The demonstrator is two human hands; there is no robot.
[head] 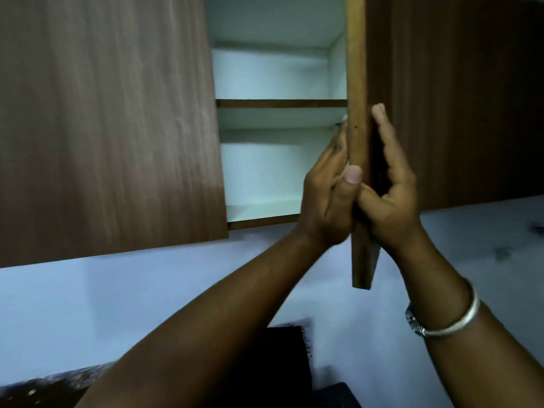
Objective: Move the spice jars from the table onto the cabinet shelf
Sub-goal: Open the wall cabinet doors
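A wooden wall cabinet hangs above me with its right door (357, 83) swung out edge-on toward me. My left hand (326, 195) grips the door's edge from the left, thumb on the front edge. On the door's right face lies my right hand (391, 195), fingers stretched upward. Behind the door the white inside shows a middle shelf (279, 103) and a bottom shelf (259, 209), both bare where visible. No spice jars or table are in view.
The cabinet's left door (106, 119) is closed. A pale wall (117, 290) runs below the cabinet. A dark object (282, 363) sits low in the middle, partly hidden by my arms. A metal bangle (459, 322) is on my right wrist.
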